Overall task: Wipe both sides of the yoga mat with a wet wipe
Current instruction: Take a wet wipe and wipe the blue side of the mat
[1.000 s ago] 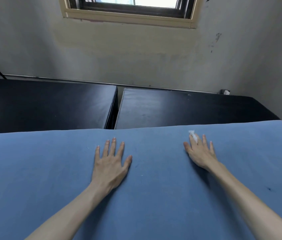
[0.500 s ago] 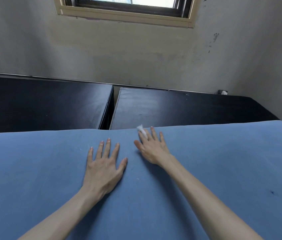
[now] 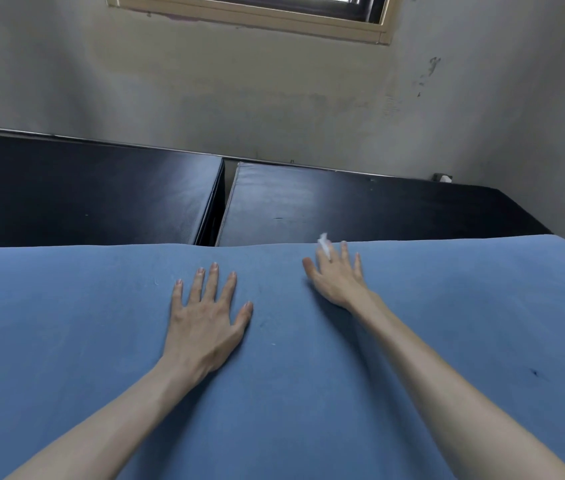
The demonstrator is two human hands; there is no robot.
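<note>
A blue yoga mat (image 3: 66, 341) lies spread across the lower half of the view. My left hand (image 3: 205, 317) rests flat on it, fingers straight and spread. My right hand (image 3: 336, 278) lies flat near the mat's far edge, fingers straight, pressing a white wet wipe (image 3: 323, 244) against the mat. Only a small tip of the wipe shows, poking up between the fingers; the rest is hidden under the hand.
Beyond the mat's far edge stand two black padded blocks (image 3: 101, 195) (image 3: 360, 209) with a narrow gap between them. Behind them rises a stained wall (image 3: 274, 98) with a window frame (image 3: 257, 15) at the top. A small dark mark (image 3: 534, 373) is on the mat's right part.
My right hand slid left along the mat's far edge towards my left hand, then came back a little to the right with the wipe under it. My left hand stayed flat in place.
</note>
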